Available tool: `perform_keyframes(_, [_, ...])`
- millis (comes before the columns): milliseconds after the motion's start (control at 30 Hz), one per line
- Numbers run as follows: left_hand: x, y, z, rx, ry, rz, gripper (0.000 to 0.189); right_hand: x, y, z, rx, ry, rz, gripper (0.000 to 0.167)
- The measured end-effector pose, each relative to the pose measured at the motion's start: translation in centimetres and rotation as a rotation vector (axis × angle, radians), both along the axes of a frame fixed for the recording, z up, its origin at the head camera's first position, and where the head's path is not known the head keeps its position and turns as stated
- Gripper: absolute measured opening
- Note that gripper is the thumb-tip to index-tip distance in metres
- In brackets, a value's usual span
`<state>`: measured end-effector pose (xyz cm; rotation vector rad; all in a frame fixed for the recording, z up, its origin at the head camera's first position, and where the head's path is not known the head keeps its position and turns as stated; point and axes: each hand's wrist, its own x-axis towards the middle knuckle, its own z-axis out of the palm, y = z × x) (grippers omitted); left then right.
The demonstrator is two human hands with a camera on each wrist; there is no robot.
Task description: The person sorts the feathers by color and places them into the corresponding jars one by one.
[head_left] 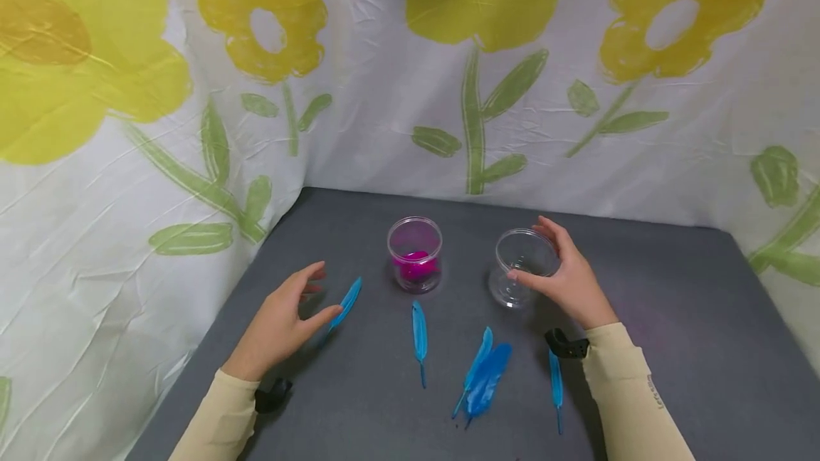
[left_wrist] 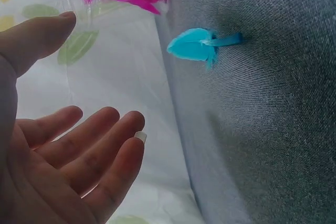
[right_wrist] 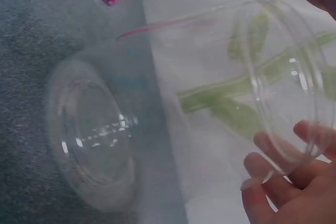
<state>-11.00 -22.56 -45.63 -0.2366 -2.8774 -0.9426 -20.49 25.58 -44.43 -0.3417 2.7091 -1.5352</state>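
- I see the left hand (head_left: pixel 277 324) at the left of the middle of my head picture; its fingers are relaxed and apart from the thumb, and it holds nothing.
- The right hand (head_left: pixel 572 284), right of the middle, grips a clear jar (head_left: pixel 520 256), with the thumb on the near side and the fingers behind the far side.
- I see this jar leaning a little, its bottom toward the lower left; I cannot tell whether the bottom touches the table (head_left: pixel 679 319).
- A blue feather (head_left: pixel 350 297) is just beside the left thumb, on the table; in my head view the thumb covers part of it, but I cannot tell there if they touch.
- Near the centre of my frame, left of the clear jar, a second jar (head_left: pixel 415 235) stands upright with pink feathers (head_left: pixel 418 266) inside.
- Below the second jar I see a single feather (head_left: pixel 419 333), also blue.
- At the lower middle, two more feathers (head_left: pixel 488 379) lie side by side, touching, one of darker blue.
- At the lower right, one more feather (head_left: pixel 556 390) lies beside the right sleeve (head_left: pixel 631 397).
- Behind the table, a white cloth (head_left: pixel 378 105) with yellow flowers fills the upper part.
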Motion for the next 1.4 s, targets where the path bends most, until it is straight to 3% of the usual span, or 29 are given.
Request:
perform_keyframes(167, [0.7, -0.5, 0.1, -0.003, 0.025, 0.032, 0.085, -0.1, -0.6, -0.5, -0.004, -0.022, 0.028, 0.119])
perform_keyframes(367, [0.7, -0.4, -0.8, -0.019, -0.019, 0.054, 0.082, 0.1, -0.6, -1.0, -0.025, -0.032, 0.025, 0.122])
perform_keyframes(467, [0.6, 0.0, -1.2, -0.036, -0.033, 0.073, 0.070, 0.2, -0.5, -1.4, -0.021, -0.028, 0.021, 0.120])
perform_keyframes(633, [0.5, 0.6, -0.9, -0.078, -0.061, 0.107, 0.045, 0.1, -0.6, -1.8, -0.016, -0.014, 0.020, 0.113])
perform_keyframes(867, [1.1, 0.8, -1.1, -0.152, -0.077, 0.133, 0.023, -0.4, -0.8, -1.9, 0.010, -0.011, 0.028, 0.112])
perform_keyframes(1100, [1.7, 0.5, -1.6, -0.227, -0.108, 0.129, 0.021, -0.8, -1.0, -2.4, -0.001, 0.015, 0.050, 0.109])
perform_keyframes(1400, [1.8, 1.1, -1.3, -0.206, -0.216, 0.132, 0.026, -0.8, -0.8, -2.6, -0.019, 0.012, 0.055, 0.108])
